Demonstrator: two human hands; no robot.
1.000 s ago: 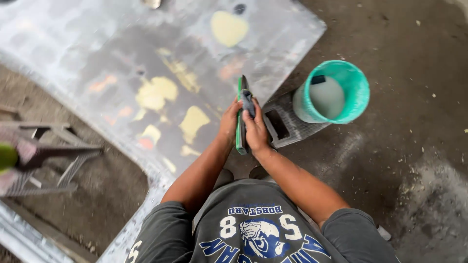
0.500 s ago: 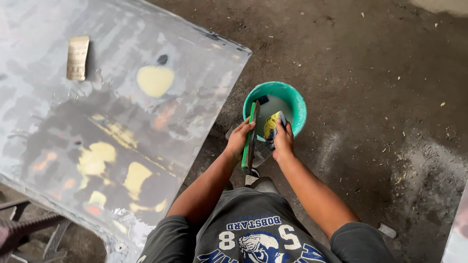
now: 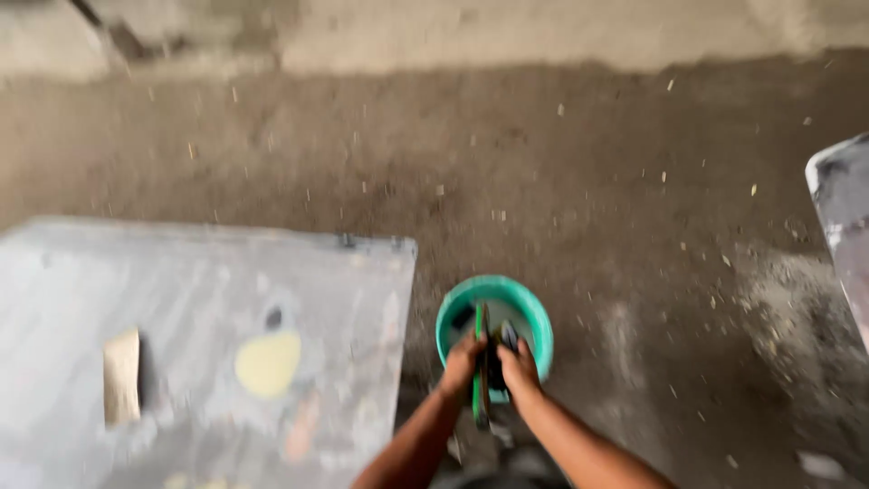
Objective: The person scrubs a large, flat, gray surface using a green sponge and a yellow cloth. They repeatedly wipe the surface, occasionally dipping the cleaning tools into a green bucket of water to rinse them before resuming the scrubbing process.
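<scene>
Dirt floor | L hand (image 3: 463, 364) + R hand (image 3: 520, 369) fingers grasping green tool (image 3: 480, 362) over teal bucket (image 3: 536, 319)

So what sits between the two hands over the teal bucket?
In the head view, a thin green flat tool stands on edge between the left hand and right hand, over the teal bucket. The frame is blurred.

One round teal plastic bucket (image 3: 494, 299). One flat green-edged tool (image 3: 480, 371), held upright over the bucket. Two bare hands: left hand (image 3: 462, 362), right hand (image 3: 520, 367). One large grey metal panel (image 3: 181, 290) with one round yellow filler patch (image 3: 268, 362). One tan rectangular sanding block (image 3: 121, 376) on the panel. One second grey panel (image 3: 842, 217), partly seen at the right edge.
</scene>
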